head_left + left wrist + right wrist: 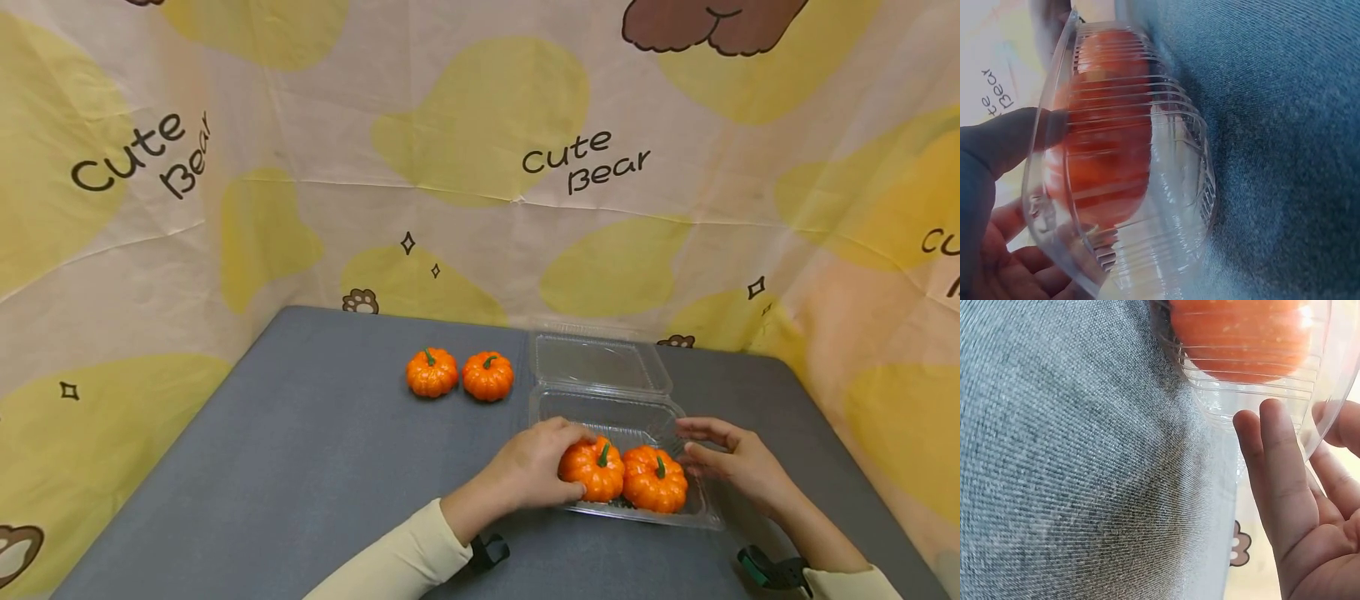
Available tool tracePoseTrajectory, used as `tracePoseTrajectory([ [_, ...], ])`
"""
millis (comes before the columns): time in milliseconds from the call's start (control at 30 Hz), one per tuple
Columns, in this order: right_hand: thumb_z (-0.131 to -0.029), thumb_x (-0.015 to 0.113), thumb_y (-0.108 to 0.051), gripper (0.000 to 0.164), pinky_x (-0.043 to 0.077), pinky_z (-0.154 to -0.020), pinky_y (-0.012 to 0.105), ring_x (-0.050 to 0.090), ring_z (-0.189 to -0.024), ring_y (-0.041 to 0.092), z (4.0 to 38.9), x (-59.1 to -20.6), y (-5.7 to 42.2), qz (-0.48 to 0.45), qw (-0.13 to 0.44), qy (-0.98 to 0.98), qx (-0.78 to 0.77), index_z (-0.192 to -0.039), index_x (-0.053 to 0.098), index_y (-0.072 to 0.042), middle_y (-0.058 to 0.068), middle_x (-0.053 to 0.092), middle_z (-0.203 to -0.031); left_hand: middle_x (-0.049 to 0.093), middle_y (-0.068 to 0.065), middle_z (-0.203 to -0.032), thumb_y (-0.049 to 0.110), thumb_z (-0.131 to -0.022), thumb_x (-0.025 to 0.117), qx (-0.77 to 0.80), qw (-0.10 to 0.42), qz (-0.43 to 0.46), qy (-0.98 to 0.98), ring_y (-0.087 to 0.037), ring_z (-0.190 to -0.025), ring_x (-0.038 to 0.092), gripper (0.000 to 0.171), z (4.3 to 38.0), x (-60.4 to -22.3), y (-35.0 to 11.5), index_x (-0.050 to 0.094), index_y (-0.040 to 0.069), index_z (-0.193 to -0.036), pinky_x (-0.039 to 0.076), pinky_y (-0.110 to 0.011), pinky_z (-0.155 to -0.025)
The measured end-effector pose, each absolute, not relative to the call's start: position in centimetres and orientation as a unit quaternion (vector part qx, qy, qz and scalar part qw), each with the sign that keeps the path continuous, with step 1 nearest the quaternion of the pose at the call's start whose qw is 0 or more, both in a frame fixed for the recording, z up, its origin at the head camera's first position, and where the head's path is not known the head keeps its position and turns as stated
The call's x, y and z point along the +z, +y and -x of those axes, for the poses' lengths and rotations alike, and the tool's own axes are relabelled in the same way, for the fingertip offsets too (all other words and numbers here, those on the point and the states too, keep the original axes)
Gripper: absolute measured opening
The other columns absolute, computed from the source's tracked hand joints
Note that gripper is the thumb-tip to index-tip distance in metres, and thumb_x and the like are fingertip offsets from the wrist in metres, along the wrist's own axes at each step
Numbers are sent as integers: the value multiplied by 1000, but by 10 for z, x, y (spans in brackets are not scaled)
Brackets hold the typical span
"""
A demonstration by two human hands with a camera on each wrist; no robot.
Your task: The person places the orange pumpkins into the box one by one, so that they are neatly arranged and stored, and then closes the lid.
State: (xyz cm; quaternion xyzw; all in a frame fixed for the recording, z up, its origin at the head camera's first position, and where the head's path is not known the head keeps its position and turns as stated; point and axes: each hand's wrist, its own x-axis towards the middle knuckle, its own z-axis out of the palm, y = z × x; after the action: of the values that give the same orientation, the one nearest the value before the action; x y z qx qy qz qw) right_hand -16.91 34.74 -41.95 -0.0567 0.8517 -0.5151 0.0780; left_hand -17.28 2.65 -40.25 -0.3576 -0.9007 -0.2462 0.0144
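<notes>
In the head view, two small orange pumpkins sit side by side in the base of a clear plastic clamshell box (678, 518). My left hand (528, 467) holds the left pumpkin (596, 475), its thumb on the near side and its fingers at the back. Through the ribbed wall in the left wrist view, that pumpkin (1110, 162) shows with my thumb (1016, 134) reaching over the rim. The other pumpkin (655, 481) is beside it. My right hand (738, 462) is at the box's right end, fingers loosely extended along the wall (1254, 394); firm contact is hard to tell.
Two more orange pumpkins, one on the left (432, 372) and one on the right (488, 376), stand behind and left of the box on the grey tabletop (300, 467). The box's lid (600, 364) lies open toward the back. A printed cloth (465, 167) surrounds the table.
</notes>
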Motion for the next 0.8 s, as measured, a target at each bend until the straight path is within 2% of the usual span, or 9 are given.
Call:
tracePoseTrajectory([
  [100,-95,60,-14,48,59,-71,31,71,-86,13,169,-420,348,57,77,851,-516,-134,46,9,7,62,-119,61,5,-116,32,-73,78,-235,20,359,-903,-10,-103,60,55,173,-404,28,60,25,-125,50,-23,-85],
  [333,-94,61,-15,48,59,-71,31,71,-86,13,169,-420,347,57,77,851,-517,-133,47,9,6,63,-117,62,4,-114,32,-73,78,-212,20,360,-908,-11,-102,60,55,173,-405,29,61,25,-124,50,-23,-85],
  [633,-95,60,-13,47,59,-70,31,71,-85,13,169,-419,347,65,77,845,-525,-133,46,11,-13,63,-109,64,4,-115,32,-74,77,-198,3,358,-912,-12,-105,60,52,176,-406,29,61,22,-122,50,-25,-89],
  [800,-95,60,-12,47,59,-71,31,71,-86,13,169,-419,348,65,77,845,-525,-133,46,11,-14,63,-109,68,5,-109,30,-73,78,-195,-5,356,-914,-12,-98,62,50,177,-405,30,62,20,-120,50,-24,-83],
])
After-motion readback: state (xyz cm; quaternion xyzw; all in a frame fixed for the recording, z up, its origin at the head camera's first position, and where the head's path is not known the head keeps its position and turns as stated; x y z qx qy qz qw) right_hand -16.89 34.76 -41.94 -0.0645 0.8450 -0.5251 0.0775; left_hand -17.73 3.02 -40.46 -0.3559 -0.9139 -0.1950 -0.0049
